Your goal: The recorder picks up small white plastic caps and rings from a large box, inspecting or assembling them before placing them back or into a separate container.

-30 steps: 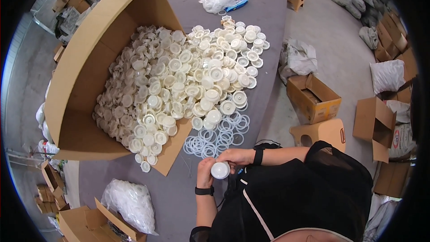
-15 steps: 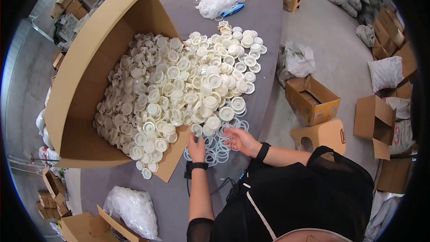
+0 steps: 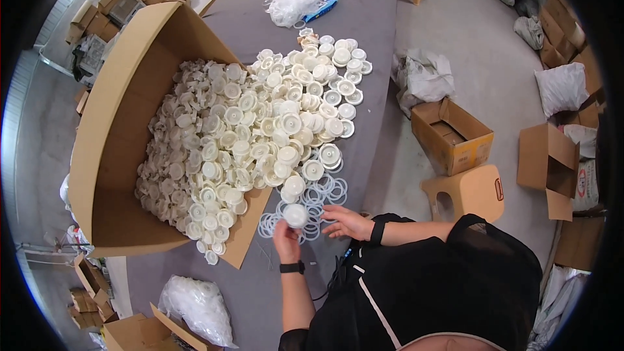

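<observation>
white cap (image 3: 296, 215) pinched in left hand (image 3: 286, 240), right hand (image 3: 350, 223) loosely spread beside pale rings (image 3: 314, 197), nothing gripped lol

Bright, soft light meets strong edge distortion.

The round lids (image 3: 290, 122) at the centre look like smooth plastic with a soft gloss; the rings (image 3: 316, 196) below them, smooth and translucent, could be plastic or rubber. Matt cardboard forms the large carton (image 3: 120, 84) at left; crinkled, shiny film, the bag (image 3: 198, 312) at lower left.
</observation>
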### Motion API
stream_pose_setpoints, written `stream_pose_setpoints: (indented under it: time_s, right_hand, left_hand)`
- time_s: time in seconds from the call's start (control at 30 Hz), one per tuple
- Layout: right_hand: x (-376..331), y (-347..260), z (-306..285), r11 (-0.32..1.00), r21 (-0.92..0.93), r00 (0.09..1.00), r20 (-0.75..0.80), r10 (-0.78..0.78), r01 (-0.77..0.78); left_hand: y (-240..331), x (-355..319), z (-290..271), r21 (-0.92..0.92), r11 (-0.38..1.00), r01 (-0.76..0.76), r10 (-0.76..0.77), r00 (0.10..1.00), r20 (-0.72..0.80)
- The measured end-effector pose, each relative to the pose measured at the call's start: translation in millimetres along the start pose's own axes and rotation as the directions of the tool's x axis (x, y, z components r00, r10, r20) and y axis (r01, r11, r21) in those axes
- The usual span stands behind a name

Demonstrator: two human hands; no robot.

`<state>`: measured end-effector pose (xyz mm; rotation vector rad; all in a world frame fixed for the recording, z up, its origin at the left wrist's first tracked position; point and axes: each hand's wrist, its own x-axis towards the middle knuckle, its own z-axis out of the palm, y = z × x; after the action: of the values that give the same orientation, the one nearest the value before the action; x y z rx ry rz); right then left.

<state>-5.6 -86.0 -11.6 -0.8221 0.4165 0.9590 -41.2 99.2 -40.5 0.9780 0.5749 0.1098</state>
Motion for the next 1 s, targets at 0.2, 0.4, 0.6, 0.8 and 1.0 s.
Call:
stream_pose_setpoints:
  time_s: [0.2,0.4,0.6,0.8,1.0]
  right_hand:
    - [15,19,-24,0.985,-0.157,0.983,0.158,0.093,-0.068]
    - [10,21,-17,0.965,-0.261,0.997,0.073,-0.005,0.023]
    - [0,28,-10,0.962,-0.272,0.999,-0.03,-0.032,0.023]
    - [2,28,-7,0.99,-0.139,0.998,-0.055,-0.016,0.008]
    - [0,20,-1,0.998,-0.055,1.0,0.012,0.017,-0.016]
  left_hand:
    - [-28,-17,-5,0.278,0.951,0.135,-0.128,0.991,-0.041]
    - [-26,29,-74,0.773,0.595,-0.221,0.585,0.779,-0.227]
    - [-25,45,-100,0.84,0.536,-0.08,0.44,0.876,-0.197]
    - [4,6,-53,0.633,0.736,-0.239,0.492,0.831,-0.258]
    - [18,-38,10,-0.052,0.99,-0.131,0.114,0.96,-0.256]
